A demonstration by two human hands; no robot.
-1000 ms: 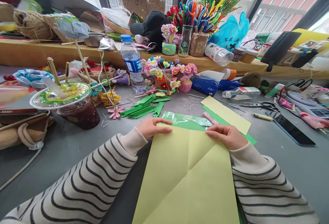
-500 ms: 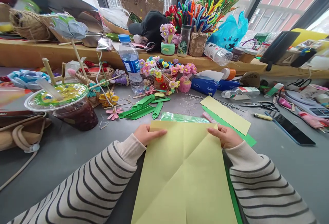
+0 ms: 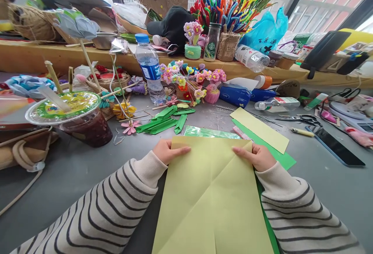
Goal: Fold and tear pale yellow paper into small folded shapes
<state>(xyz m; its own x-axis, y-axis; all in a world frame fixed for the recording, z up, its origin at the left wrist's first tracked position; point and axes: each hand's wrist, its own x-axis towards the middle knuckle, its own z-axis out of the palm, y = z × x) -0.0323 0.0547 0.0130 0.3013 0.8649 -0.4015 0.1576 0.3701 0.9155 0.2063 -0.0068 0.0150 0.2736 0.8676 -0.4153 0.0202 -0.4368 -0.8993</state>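
A large sheet of pale yellow paper [image 3: 210, 199] with a diagonal crease and a lengthwise crease is held up in front of me. My left hand [image 3: 169, 152] pinches its far left corner, thumb on top. At the far right corner my right hand [image 3: 256, 155] grips it the same way, fingers behind the sheet. Green paper [image 3: 271, 228] shows along its right edge. Just beyond lies a clear packet with green contents [image 3: 210, 132]. A yellow paper strip [image 3: 260, 129] rests on another green sheet [image 3: 288, 162] to the right.
Folded green paper pieces [image 3: 160, 125] lie ahead. A lidded drink cup [image 3: 87, 129] stands left, a water bottle [image 3: 150, 71] behind. On the right are a phone [image 3: 335, 145], scissors [image 3: 309, 119] and a cutter [image 3: 299, 131]. Pipe cleaners [image 3: 230, 13] fill a holder on the ledge.
My right thumb has slid slightly inward over the sheet's corner. The sheet stays in both hands. The view has shifted a little.
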